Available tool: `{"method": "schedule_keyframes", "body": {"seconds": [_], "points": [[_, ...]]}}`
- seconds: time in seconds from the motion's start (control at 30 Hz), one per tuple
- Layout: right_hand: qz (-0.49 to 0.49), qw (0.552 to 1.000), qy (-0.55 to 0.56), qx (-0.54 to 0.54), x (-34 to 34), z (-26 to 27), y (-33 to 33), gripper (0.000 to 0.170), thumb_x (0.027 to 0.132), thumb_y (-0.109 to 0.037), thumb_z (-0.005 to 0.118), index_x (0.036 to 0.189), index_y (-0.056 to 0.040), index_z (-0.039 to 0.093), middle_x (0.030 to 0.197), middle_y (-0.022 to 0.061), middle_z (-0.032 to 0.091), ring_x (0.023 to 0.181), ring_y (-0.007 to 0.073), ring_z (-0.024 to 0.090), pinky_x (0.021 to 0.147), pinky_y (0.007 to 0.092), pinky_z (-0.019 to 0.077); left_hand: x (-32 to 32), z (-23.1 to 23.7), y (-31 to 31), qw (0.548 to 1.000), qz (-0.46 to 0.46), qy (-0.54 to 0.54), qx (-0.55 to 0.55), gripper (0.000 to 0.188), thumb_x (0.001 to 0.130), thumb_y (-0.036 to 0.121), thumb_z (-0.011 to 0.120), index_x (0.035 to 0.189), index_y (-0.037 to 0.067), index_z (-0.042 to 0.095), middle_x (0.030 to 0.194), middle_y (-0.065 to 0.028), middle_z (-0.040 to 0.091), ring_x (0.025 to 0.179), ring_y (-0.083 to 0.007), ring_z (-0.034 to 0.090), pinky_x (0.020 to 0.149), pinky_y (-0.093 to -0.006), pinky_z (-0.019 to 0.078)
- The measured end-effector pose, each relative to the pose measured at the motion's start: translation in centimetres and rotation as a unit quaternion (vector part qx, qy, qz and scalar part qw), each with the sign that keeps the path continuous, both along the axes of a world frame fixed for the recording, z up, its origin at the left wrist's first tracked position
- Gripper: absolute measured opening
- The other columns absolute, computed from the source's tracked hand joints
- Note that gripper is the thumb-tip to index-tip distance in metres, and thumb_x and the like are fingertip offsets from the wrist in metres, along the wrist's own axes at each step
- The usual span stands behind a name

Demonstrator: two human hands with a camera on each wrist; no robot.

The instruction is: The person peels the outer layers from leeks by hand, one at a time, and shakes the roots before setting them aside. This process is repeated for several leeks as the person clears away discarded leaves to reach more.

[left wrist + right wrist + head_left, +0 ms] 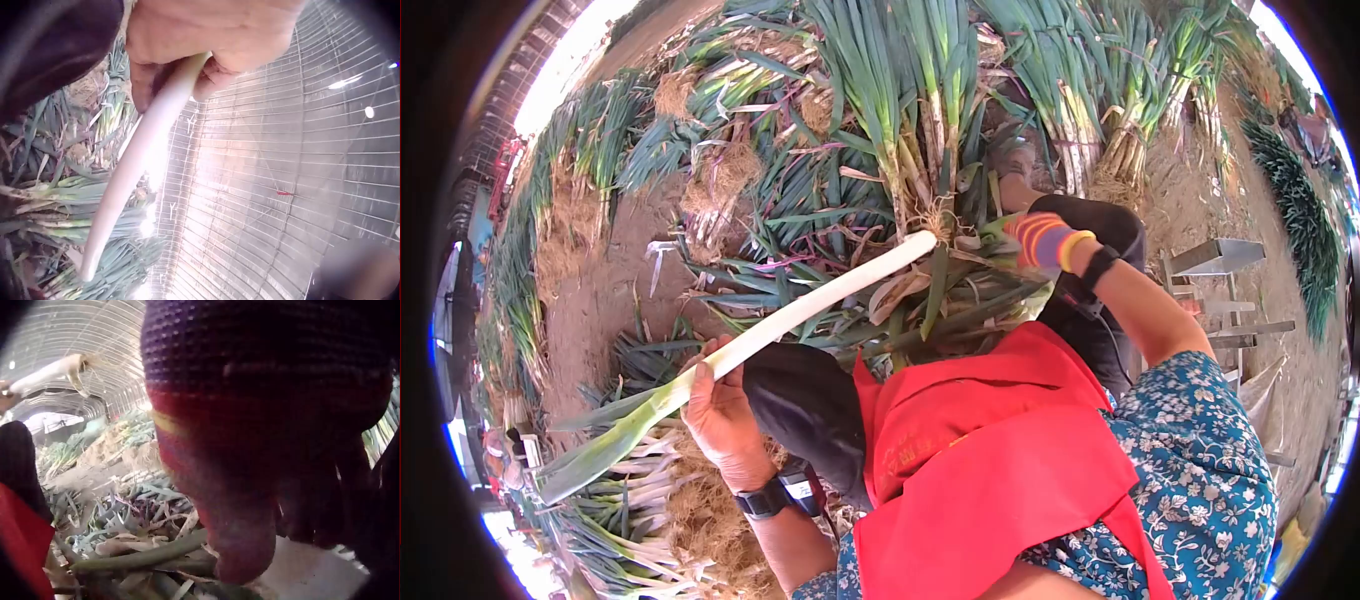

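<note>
**Leek slants from the bare left hand toward the gloved right**

Nearest, a red apron (1000, 420) fills the lower middle of the head view, with dark trousers (800, 405) at its left side. The left hand (725, 425), left of centre, pinches a leek (810, 305) between thumb and fingers, about where white shaft turns to green leaf. The leek's long axis climbs on a diagonal: leaves at the lower left, roots (940, 222) just above centre. That root end lies well apart from the left fingers but near the right hand (1045, 243), which is in a striped glove to its right, with a gap between. Whether the gloved fingers are wide, narrow or holding something, I cannot tell; they are blurred in the head view and dark in the right wrist view.

Beyond the shaft, loose leaves (800, 205) lie about the middle, and more leeks (630, 500) are heaped at lower left. Farther up, a leek bundle (865, 90) stands roots down at top centre; a metal stand (1218, 257) is at right. Farthest, a ribbed roof (300, 125) curves across the left wrist view.
</note>
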State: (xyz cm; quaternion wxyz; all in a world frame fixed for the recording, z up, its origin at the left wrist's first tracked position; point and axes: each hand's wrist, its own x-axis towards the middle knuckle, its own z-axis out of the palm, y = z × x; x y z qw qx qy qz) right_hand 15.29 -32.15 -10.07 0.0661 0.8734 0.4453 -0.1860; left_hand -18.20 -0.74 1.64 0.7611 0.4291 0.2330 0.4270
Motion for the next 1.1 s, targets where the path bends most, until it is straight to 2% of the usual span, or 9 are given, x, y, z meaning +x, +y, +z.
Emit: {"method": "schedule_keyframes", "body": {"seconds": [0.07, 0.1, 0.17, 0.23, 0.4, 0.53, 0.77, 1.03, 1.1], "points": [[0.014, 0.954, -0.148, 0.260, -1.3, 1.0, 0.1, 0.049, 0.073, -0.027, 0.066, 0.115, -0.0059, 0.054, 0.105, 0.0153, 0.060, 0.100, 0.0314, 0.057, 0.085, 0.0403, 0.0444, -0.1, 0.0, 0.4, 1.000, 0.008, 0.010, -0.004, 0.020, 0.084, 0.010, 0.061, 0.096, -0.007, 0.059, 0.098, -0.0184, 0.063, 0.095, -0.0288, 0.062, 0.091, -0.0409, 0.0493], [0.050, 0.888, -0.239, 0.389, -2.6, 1.7, 1.1, 0.047, 0.074, -0.024, 0.064, 0.115, -0.0047, 0.053, 0.107, 0.0155, 0.059, 0.101, 0.0309, 0.056, 0.087, 0.0409, 0.0431, 0.1, 0.0, 0.5, 1.000, 0.015, 0.017, -0.010, 0.022, 0.084, 0.010, 0.062, 0.097, -0.007, 0.059, 0.098, -0.0178, 0.063, 0.096, -0.0287, 0.062, 0.091, -0.0410, 0.0493], [0.108, 0.875, -0.221, 0.416, -7.1, 10.0, 4.1, 0.048, 0.072, -0.026, 0.065, 0.113, -0.0034, 0.053, 0.107, 0.0153, 0.056, 0.100, 0.0317, 0.055, 0.089, 0.0414, 0.0411, 0.8, 0.0, 0.2, 1.000, 0.005, 0.030, -0.007, 0.021, 0.084, 0.013, 0.063, 0.095, -0.005, 0.059, 0.097, -0.0169, 0.063, 0.093, -0.0267, 0.062, 0.088, -0.0392, 0.0505], [0.184, 0.843, -0.247, 0.440, -9.0, 12.0, 6.3, 0.050, 0.069, -0.027, 0.065, 0.112, -0.0035, 0.054, 0.105, 0.0119, 0.054, 0.096, 0.0317, 0.054, 0.087, 0.0405, 0.0409, 1.2, -0.4, 0.4, 0.997, 0.033, 0.058, -0.035, 0.021, 0.087, 0.015, 0.061, 0.094, -0.004, 0.057, 0.096, -0.0165, 0.063, 0.092, -0.0267, 0.062, 0.086, -0.0372, 0.0519], [0.193, 0.808, -0.291, 0.475, -8.7, 8.6, 9.1, 0.034, 0.071, -0.018, 0.060, 0.101, -0.0013, 0.057, 0.086, 0.0081, 0.052, 0.073, 0.0228, 0.055, 0.058, 0.0324, 0.0437, 1.9, 0.9, -1.6, 0.995, 0.049, 0.049, -0.067, 0.025, 0.087, 0.021, 0.063, 0.095, -0.001, 0.057, 0.093, -0.0131, 0.062, 0.089, -0.0244, 0.061, 0.079, -0.0365, 0.0540], [0.230, 0.842, -0.288, 0.395, -10.2, 8.9, 9.0, 0.029, 0.072, -0.019, 0.056, 0.094, -0.0007, 0.057, 0.083, 0.0102, 0.052, 0.067, 0.0222, 0.055, 0.054, 0.0313, 0.0428, 3.0, -1.8, -3.2, 0.986, -0.035, 0.026, -0.160, 0.025, 0.087, 0.022, 0.063, 0.096, 0.001, 0.055, 0.092, -0.0124, 0.061, 0.090, -0.0246, 0.061, 0.074, -0.0411, 0.0555], [0.245, 0.883, -0.256, 0.309, -10.6, 9.8, 7.5, 0.022, 0.068, -0.017, 0.059, 0.085, -0.0025, 0.056, 0.077, 0.0071, 0.050, 0.064, 0.0199, 0.053, 0.054, 0.0298, 0.0430, 4.1, -3.7, -3.9, 0.970, -0.065, 0.037, -0.231, 0.015, 0.085, 0.008, 0.059, 0.093, -0.003, 0.054, 0.091, -0.0171, 0.062, 0.088, -0.0285, 0.062, 0.076, -0.0456, 0.0556], [0.249, 0.908, -0.166, 0.292, -9.8, 6.9, 8.1, 0.022, 0.068, -0.017, 0.062, 0.084, -0.0033, 0.055, 0.078, 0.0100, 0.053, 0.070, 0.0268, 0.056, 0.057, 0.0347, 0.0464, 4.3, -2.6, -4.2, 0.991, -0.071, 0.043, -0.103, 0.013, 0.083, 0.004, 0.058, 0.095, -0.002, 0.057, 0.094, -0.0198, 0.063, 0.091, -0.0313, 0.063, 0.078, -0.0502, 0.0548], [0.211, 0.848, -0.108, 0.473, -9.0, 4.5, 8.3, 0.023, 0.071, -0.014, 0.063, 0.090, -0.0018, 0.057, 0.084, 0.0129, 0.057, 0.076, 0.0314, 0.058, 0.062, 0.0376, 0.0487, 4.2, -2.8, -4.1, 0.993, -0.079, 0.033, -0.076, 0.013, 0.083, 0.003, 0.058, 0.095, 0.000, 0.057, 0.095, -0.0197, 0.063, 0.093, -0.0321, 0.062, 0.078, -0.0509, 0.0547]]}}
